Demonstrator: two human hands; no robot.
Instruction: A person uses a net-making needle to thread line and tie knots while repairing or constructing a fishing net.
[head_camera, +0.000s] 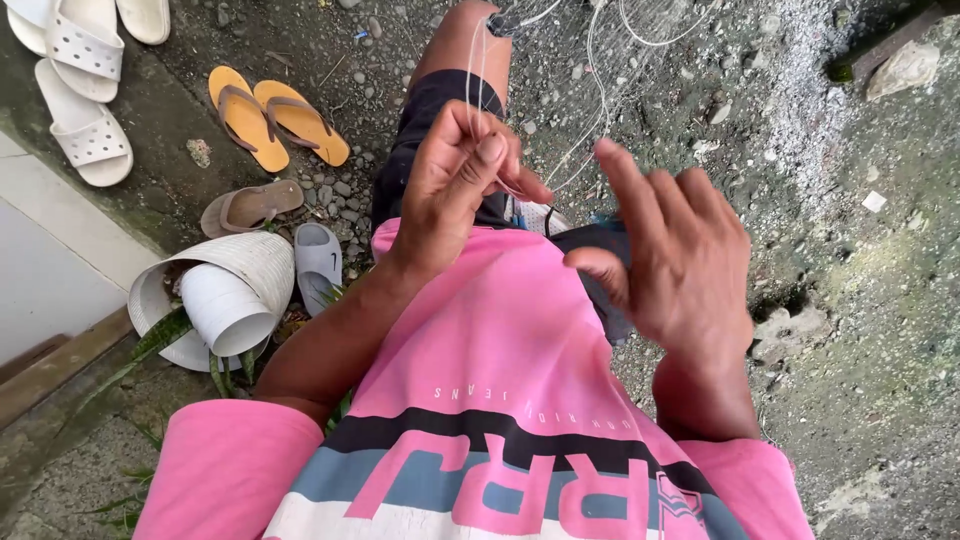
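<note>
My left hand (455, 185) is raised in front of my chest, its thumb and fingers pinched on thin clear fishing line (478, 70) that runs up and away over my knee. My right hand (675, 255) hovers just to the right, fingers spread and index finger pointing up, close to the line; I cannot tell whether it touches a strand. More loops of the clear line and fine net (610, 60) trail over the gravel ahead. I wear a pink shirt and dark shorts.
Yellow flip-flops (275, 120), white sandals (85, 90), a brown sandal (250, 208) and a grey one (318, 260) lie on the gravel at left. An overturned white pot (225, 295) with green leaves sits by a pale step. Rough ground and a stone (905, 68) lie right.
</note>
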